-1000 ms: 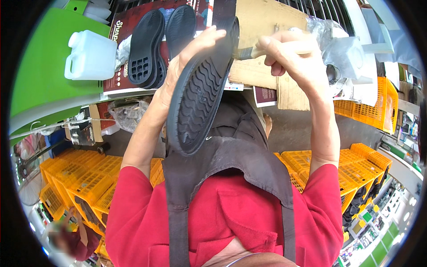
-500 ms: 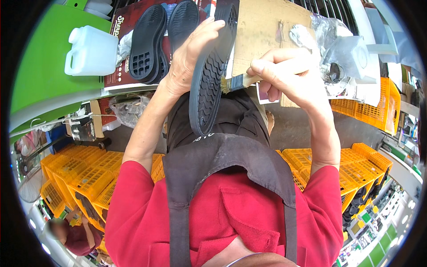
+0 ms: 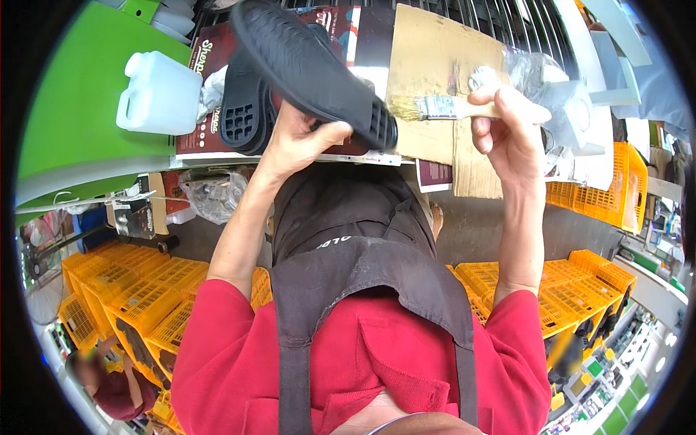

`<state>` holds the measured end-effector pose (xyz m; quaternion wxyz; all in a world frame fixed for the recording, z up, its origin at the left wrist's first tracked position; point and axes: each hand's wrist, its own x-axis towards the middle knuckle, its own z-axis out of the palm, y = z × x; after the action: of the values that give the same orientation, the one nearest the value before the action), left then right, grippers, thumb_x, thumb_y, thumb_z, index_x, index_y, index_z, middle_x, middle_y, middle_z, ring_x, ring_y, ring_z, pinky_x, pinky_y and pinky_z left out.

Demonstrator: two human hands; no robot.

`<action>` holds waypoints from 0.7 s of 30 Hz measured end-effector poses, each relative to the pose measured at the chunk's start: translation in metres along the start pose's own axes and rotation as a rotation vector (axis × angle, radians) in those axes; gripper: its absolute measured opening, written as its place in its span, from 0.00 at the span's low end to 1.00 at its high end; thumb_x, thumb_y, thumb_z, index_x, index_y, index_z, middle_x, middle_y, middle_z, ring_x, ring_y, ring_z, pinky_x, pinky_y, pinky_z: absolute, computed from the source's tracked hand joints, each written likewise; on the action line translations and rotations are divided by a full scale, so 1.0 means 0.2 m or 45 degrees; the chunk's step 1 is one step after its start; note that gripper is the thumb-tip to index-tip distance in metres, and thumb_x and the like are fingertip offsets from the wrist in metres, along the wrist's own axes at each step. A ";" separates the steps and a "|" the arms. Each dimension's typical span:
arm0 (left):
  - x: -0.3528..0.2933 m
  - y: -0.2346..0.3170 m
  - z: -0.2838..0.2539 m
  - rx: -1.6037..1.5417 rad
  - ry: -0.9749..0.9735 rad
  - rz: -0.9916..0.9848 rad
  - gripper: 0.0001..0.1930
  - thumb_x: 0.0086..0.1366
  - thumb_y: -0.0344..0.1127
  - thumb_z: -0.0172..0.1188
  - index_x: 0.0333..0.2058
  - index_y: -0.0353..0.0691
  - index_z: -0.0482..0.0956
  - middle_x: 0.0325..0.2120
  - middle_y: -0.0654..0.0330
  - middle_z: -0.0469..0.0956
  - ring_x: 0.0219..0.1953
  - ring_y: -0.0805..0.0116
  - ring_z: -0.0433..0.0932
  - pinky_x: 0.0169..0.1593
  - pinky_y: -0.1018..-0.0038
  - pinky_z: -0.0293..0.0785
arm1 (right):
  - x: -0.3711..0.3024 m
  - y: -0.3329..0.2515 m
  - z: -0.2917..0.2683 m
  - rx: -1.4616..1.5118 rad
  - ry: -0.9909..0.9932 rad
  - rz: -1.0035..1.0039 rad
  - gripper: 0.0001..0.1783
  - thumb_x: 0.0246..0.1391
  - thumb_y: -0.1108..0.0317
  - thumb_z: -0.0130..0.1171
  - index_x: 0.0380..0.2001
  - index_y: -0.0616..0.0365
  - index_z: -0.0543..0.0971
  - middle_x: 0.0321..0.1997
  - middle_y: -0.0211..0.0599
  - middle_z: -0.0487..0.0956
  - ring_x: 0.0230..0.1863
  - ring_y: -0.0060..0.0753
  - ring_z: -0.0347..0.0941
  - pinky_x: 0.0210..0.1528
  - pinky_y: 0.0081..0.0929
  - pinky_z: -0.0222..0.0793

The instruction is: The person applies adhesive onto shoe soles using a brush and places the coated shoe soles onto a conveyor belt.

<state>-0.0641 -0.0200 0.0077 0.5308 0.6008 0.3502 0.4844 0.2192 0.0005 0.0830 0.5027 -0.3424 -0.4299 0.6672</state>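
Note:
My left hand [image 3: 301,138] grips a black rubber shoe sole [image 3: 312,69], held up with its treaded side toward me and stretching from upper left to lower right. My right hand [image 3: 507,134] holds a paintbrush [image 3: 464,109] by its pale wooden handle. The bristles point left, close to the heel end of the sole, without clearly touching it. Behind the sole, more black soles [image 3: 246,116] lie on the work surface. A brown cardboard sheet [image 3: 435,65] lies under the brush.
A white plastic jug [image 3: 159,94] stands at the left on a green surface [image 3: 65,109]. Crumpled clear plastic bags [image 3: 536,72] lie at the right. Yellow crates [image 3: 145,290] are stacked on both sides below. Another person in red [image 3: 109,380] is at the lower left.
My left hand has turned the sole from upright to lying across, and shifted left. My right hand has drawn away to the right, so the brush now shows clear of the sole.

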 end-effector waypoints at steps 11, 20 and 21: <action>-0.07 0.06 0.10 -1.322 0.178 -0.661 0.35 0.69 0.62 0.34 0.57 0.34 0.65 0.47 0.48 0.75 0.45 0.57 0.78 0.47 0.63 0.77 | -0.02 0.09 0.08 -0.205 -0.323 0.294 0.12 0.52 0.70 0.62 0.38 0.65 0.82 0.30 0.36 0.80 0.24 0.18 0.71 0.27 0.15 0.69; -0.10 0.07 0.11 -1.277 0.052 -0.742 0.32 0.72 0.55 0.31 0.51 0.30 0.70 0.35 0.47 0.79 0.34 0.60 0.80 0.42 0.68 0.79 | 0.10 0.24 -0.05 -0.050 0.041 0.143 0.14 0.56 0.69 0.59 0.44 0.64 0.79 0.28 0.32 0.80 0.26 0.16 0.72 0.29 0.13 0.69; -0.10 0.06 0.11 -1.279 0.061 -0.744 0.32 0.72 0.55 0.31 0.51 0.30 0.70 0.35 0.47 0.79 0.34 0.60 0.80 0.42 0.68 0.79 | 0.11 0.23 -0.05 -0.332 0.073 -0.038 0.14 0.56 0.68 0.60 0.45 0.64 0.79 0.29 0.31 0.80 0.25 0.17 0.72 0.29 0.13 0.70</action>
<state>-0.0502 -0.0480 0.0152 0.8543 0.1427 0.2405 0.4381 0.2054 0.0175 0.0364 0.4758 -0.4175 -0.5035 0.5880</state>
